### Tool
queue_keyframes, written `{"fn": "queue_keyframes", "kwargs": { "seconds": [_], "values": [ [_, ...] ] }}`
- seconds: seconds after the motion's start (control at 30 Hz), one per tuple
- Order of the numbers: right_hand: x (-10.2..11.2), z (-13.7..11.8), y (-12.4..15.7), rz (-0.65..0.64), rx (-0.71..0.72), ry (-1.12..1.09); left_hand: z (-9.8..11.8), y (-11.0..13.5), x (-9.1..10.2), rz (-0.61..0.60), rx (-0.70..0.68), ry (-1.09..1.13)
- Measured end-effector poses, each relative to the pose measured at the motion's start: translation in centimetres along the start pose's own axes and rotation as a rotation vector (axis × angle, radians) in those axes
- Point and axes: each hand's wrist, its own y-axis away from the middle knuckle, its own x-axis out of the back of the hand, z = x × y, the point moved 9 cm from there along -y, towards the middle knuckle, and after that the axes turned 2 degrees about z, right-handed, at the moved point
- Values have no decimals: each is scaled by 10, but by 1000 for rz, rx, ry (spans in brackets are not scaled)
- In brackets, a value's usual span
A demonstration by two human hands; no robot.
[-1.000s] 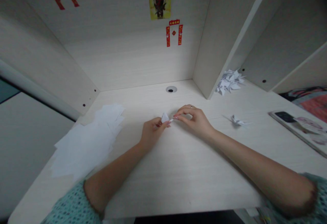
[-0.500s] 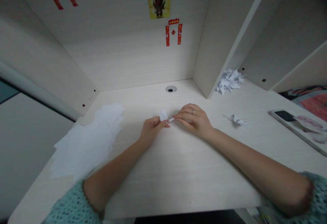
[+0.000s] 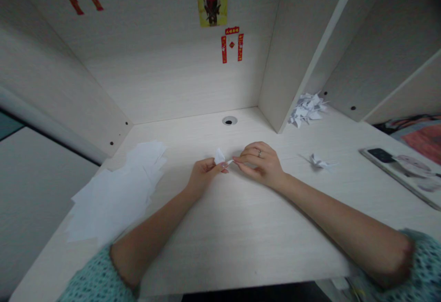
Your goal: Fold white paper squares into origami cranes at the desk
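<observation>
A small white folded paper piece (image 3: 220, 156) is held over the middle of the pale wooden desk (image 3: 241, 228). My left hand (image 3: 204, 176) pinches its lower part with closed fingers. My right hand (image 3: 259, 162), with a ring on one finger, pinches a thin tip of the same paper from the right. Both forearms rest on the desk.
A loose spread of white paper sheets (image 3: 113, 192) lies at the left. One folded paper crane (image 3: 317, 161) sits to the right, and several more are in a pile (image 3: 307, 108) on the shelf. A tablet with a phone (image 3: 399, 169) lies far right. A cable hole (image 3: 229, 120) is behind the hands.
The hands have stayed nearly in place with the paper piece. My right hand's fingers have shifted slightly on the paper's tip.
</observation>
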Motion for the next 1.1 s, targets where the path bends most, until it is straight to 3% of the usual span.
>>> {"fn": "queue_keyframes", "kwargs": {
  "seconds": [0.23, 0.8, 0.9, 1.03, 1.1],
  "values": [
    [0, -3, 1, 54, -24, 50, -1, 1, -7, -64, -7, 43],
    [-8, 0, 3, 51, -86, -137, -2, -1, -2, -29, -3, 122],
    [-11, 10, 2, 49, -213, -290, 0, -2, -1, -11, -14, 100],
    [-22, 39, 8, 78, -577, -546, -1, -2, -1, -6, -12, 39],
    [-27, 48, 12, 74, -692, -612, -1, -2, -2, -17, -16, 10]
  ]
}}
